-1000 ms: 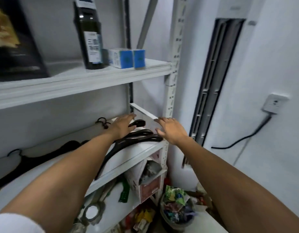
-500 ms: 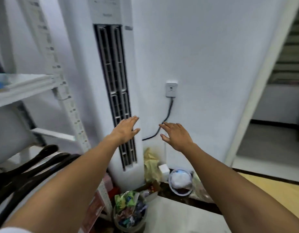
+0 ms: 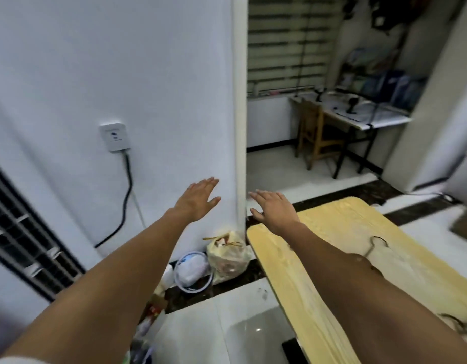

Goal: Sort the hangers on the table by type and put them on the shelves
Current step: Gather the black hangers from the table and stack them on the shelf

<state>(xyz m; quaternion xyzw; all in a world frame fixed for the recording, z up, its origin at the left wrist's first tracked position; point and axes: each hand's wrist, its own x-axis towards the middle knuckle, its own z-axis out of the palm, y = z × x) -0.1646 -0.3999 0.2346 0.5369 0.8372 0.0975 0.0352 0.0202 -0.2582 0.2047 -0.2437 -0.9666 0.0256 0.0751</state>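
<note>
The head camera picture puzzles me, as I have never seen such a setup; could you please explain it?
There is no machine here: a person wears one wide-angle camera on the head, looking forward and down along both bare arms. The left hand and the right hand reach out, fingers straight, holding nothing. At the right stands a pale wooden table; on it lies a thin dark hanger, partly hidden by the right arm.
</note>
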